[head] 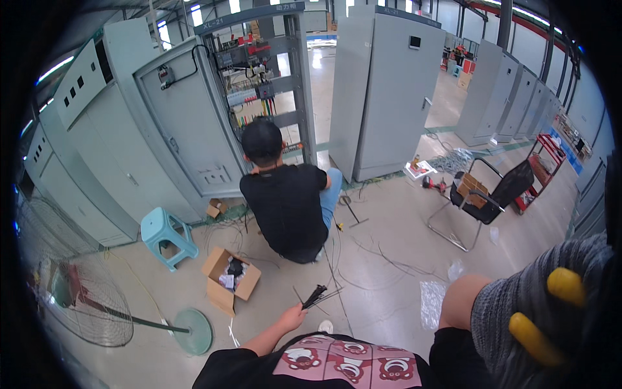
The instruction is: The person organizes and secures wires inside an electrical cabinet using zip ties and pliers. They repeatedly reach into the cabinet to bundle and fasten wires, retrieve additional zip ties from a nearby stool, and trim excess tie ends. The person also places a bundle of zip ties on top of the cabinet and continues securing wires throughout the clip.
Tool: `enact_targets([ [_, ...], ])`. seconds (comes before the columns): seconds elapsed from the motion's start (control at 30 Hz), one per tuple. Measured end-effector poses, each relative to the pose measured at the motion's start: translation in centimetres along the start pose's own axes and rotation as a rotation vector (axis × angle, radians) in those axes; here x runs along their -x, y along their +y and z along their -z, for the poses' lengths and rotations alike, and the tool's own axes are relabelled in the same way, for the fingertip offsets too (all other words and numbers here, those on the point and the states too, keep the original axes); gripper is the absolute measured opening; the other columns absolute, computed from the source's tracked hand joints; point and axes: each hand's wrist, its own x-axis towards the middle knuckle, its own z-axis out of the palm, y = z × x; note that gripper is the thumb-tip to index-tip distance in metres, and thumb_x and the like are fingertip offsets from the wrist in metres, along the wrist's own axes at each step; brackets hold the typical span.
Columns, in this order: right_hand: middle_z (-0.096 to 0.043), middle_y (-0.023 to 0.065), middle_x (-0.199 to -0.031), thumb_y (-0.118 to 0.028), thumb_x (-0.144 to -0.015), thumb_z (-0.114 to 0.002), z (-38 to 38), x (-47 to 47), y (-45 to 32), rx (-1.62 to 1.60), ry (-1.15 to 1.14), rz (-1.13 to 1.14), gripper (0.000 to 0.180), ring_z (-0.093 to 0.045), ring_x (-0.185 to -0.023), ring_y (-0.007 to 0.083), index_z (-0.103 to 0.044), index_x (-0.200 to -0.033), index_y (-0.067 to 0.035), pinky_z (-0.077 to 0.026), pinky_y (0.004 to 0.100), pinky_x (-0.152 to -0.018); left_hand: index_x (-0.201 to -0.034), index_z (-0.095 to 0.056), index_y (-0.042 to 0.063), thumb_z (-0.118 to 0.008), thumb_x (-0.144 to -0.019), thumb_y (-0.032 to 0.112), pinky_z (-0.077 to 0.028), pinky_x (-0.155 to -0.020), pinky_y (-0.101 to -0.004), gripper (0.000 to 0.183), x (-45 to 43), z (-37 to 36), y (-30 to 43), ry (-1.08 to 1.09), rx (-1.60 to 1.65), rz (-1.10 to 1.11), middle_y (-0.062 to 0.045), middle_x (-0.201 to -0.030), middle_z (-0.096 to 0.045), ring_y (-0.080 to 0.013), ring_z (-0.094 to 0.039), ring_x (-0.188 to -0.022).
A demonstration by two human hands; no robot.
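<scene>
My left hand (292, 318) grips a bundle of black cable ties (315, 297), whose thin ends fan out over the floor in view. My right arm is raised at the right edge, with a grey knit sleeve (515, 296) over the forearm. Two yellow rounded shapes (537, 339) show in front of this sleeve; whether they are glove fingertips or tool handles is unclear. The rest of my right hand is lost in the dark rim. Ahead, a co-worker (286, 209) in a black shirt squats facing an open electrical cabinet (286, 82) with wired breakers.
An open cardboard box (248, 282) with small packets, a blue plastic stool (163, 228) and a tipped-looking pedestal fan (192, 330) stand left. Loose wires (393, 260) cross the floor. At right are a black chair (505, 189), a red cordless drill (435, 185) and grey cabinets (398, 107).
</scene>
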Motion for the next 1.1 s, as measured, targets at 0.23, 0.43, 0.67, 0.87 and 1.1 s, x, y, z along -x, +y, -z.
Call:
enact_targets([
  [0.23,-0.052,0.0046,-0.082,-0.022,-0.084,-0.066,5.5,-1.2,9.9,0.018,0.080,-0.080,0.029,-0.053,-0.064,0.0129,-0.047,-0.102,-0.010,-0.047,0.0257,-0.055,-0.097,-0.046,0.000,-0.046,-0.093,0.029,-0.044,-0.073,-0.0493,0.029,-11.9,9.4,7.9,-0.121,-0.021,-0.212,-0.026,-0.086,-0.058,-0.0439,-0.056,-0.083],
  [0.43,-0.049,0.0020,-0.077,-0.022,-0.084,-0.067,13.3,9.0,23.7,-0.065,0.425,-0.885,0.027,-0.050,-0.059,0.0108,-0.047,-0.098,-0.011,-0.045,0.0248,-0.053,-0.099,-0.049,0.002,-0.046,-0.094,0.029,-0.046,-0.069,-0.0390,0.028,-18.0,8.9,11.5,0.054,0.238,-0.222,-0.016,-0.080,-0.058,-0.0300,-0.057,-0.074],
  [0.67,-0.053,0.0021,-0.065,-0.018,-0.086,-0.062,23.1,32.5,32.0,-0.067,0.384,-1.614,0.018,-0.051,-0.052,0.0108,-0.047,-0.090,-0.009,-0.043,0.0251,-0.046,-0.097,-0.051,0.000,-0.050,-0.093,0.024,-0.046,-0.065,-0.0356,0.024,-28.6,6.5,21.6,0.152,0.419,-0.022,-0.014,-0.076,-0.059,-0.0217,-0.058,-0.070],
  [0.87,-0.052,0.0031,-0.068,-0.017,-0.085,-0.062,33.2,32.2,37.3,-0.006,0.472,-1.644,0.021,-0.051,-0.055,0.0112,-0.046,-0.094,-0.008,-0.045,0.0257,-0.051,-0.093,-0.052,-0.001,-0.050,-0.092,0.019,-0.046,-0.061,-0.0378,0.020,-40.0,7.8,31.2,0.102,0.334,-0.137,-0.017,-0.072,-0.060,-0.0312,-0.060,-0.066],
  [1.1,-0.050,0.0008,-0.068,-0.015,-0.087,-0.060,44.1,28.0,44.9,0.183,0.665,-1.432,0.018,-0.050,-0.057,0.0096,-0.047,-0.096,-0.007,-0.044,0.0241,-0.050,-0.118,-0.050,0.001,-0.047,-0.090,0.010,-0.044,-0.082,-0.0377,0.030,-51.1,8.2,35.7,0.108,0.295,-0.401,-0.018,-0.097,-0.060,-0.0349,-0.057,-0.092],
])
